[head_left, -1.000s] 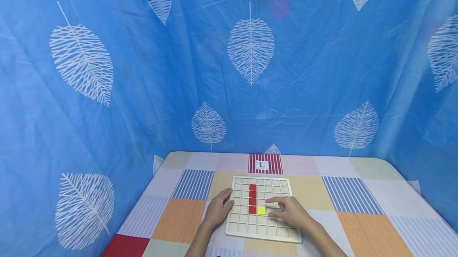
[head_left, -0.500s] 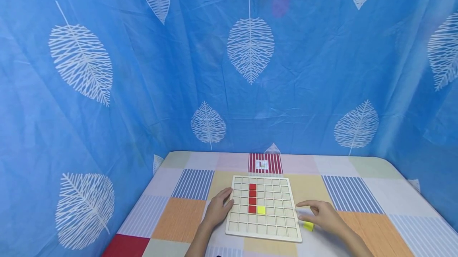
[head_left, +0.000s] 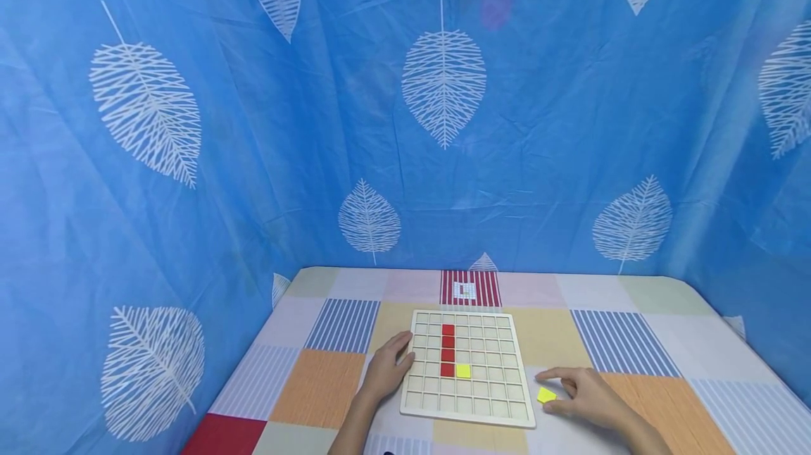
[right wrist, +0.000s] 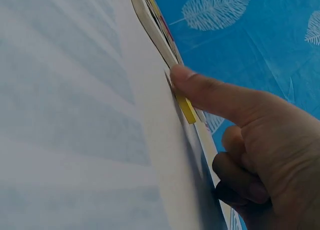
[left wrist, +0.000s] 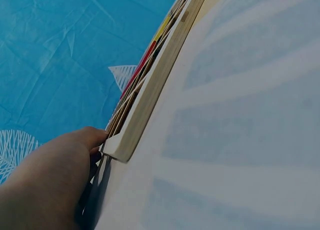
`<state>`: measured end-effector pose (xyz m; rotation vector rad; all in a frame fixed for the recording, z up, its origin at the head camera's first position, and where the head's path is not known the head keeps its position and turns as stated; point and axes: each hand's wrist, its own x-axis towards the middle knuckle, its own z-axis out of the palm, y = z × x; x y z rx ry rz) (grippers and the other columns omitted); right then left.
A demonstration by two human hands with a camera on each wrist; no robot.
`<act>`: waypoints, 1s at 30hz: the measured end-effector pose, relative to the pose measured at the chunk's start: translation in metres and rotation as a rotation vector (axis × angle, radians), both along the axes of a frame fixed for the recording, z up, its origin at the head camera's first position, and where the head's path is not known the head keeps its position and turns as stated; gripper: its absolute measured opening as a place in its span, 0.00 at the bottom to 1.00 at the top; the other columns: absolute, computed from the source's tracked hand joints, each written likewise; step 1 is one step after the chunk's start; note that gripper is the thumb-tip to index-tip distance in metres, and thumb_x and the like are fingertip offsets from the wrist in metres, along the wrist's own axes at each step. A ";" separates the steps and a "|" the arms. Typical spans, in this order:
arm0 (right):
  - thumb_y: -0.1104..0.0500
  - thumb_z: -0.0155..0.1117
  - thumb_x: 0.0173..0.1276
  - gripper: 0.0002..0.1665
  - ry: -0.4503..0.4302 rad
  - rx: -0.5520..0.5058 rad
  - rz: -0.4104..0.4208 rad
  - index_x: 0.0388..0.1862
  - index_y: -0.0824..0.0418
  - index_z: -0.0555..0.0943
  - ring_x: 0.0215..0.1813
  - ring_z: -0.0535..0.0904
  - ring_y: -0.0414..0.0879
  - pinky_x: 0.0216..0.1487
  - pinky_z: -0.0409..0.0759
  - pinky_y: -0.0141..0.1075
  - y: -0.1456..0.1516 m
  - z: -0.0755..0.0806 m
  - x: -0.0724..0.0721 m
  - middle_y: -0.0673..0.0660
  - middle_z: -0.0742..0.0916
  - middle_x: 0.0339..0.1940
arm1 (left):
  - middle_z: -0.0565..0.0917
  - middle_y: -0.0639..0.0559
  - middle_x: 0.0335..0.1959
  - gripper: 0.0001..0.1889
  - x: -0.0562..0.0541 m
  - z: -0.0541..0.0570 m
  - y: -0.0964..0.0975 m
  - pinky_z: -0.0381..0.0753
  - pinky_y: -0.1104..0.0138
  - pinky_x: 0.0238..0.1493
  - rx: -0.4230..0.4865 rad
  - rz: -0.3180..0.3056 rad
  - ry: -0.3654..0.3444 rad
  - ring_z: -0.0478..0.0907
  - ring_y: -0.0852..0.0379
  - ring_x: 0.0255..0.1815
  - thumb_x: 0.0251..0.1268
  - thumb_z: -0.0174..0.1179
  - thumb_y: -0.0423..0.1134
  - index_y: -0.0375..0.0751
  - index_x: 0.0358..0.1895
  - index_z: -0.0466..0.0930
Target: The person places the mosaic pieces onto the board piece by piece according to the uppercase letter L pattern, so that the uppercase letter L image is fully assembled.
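A pale square grid board (head_left: 469, 416) lies on the table, with a column of red tiles (head_left: 448, 355) and one yellow tile (head_left: 463, 371) in its cells. Against the board's left edge rests my left hand (head_left: 386, 370); in the left wrist view its thumb (left wrist: 92, 136) touches near the board's corner. Right of the board, a loose yellow tile (head_left: 546, 395) lies on the cloth. My right hand (head_left: 589, 395) is over it, thumb near the tile and index finger stretched out apart from it. In the right wrist view, the thumb (right wrist: 210, 93) partly covers the yellow tile (right wrist: 185, 108).
A patchwork cloth (head_left: 323, 388) covers the table. Near its far edge lies a small card (head_left: 464, 291) with a grid pattern on it. Blue curtains (head_left: 507, 159) with white leaf prints stand behind and at both sides.
My right hand has moved right, off the board, to the loose yellow tile on the cloth. The yellow tile beside the lowest red one stays in the board. My left hand has not moved.
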<state>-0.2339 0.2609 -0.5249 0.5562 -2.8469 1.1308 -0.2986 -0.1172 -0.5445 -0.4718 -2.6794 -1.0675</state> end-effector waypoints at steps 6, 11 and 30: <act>0.41 0.72 0.48 0.25 0.023 0.047 -0.003 0.43 0.52 0.83 0.16 0.52 0.32 0.15 0.56 0.25 0.005 -0.002 0.000 0.40 0.61 0.12 | 0.72 0.43 0.61 0.23 0.000 0.001 0.001 0.66 0.52 0.62 -0.003 0.004 -0.009 0.67 0.44 0.62 0.64 0.55 0.42 0.35 0.60 0.71; 0.41 0.72 0.47 0.20 0.027 0.070 -0.045 0.36 0.49 0.83 0.16 0.54 0.32 0.15 0.57 0.25 0.008 -0.001 -0.001 0.40 0.62 0.11 | 0.72 0.44 0.61 0.23 0.000 0.001 0.000 0.65 0.52 0.63 0.001 0.004 -0.023 0.67 0.45 0.63 0.64 0.55 0.42 0.35 0.60 0.71; 0.46 0.71 0.51 0.15 0.201 -0.052 -0.091 0.36 0.49 0.83 0.15 0.50 0.31 0.13 0.55 0.24 -0.039 0.025 -0.020 0.40 0.59 0.11 | 0.72 0.43 0.61 0.23 -0.001 0.000 0.000 0.65 0.53 0.63 -0.004 0.004 -0.016 0.67 0.45 0.63 0.64 0.55 0.42 0.36 0.61 0.71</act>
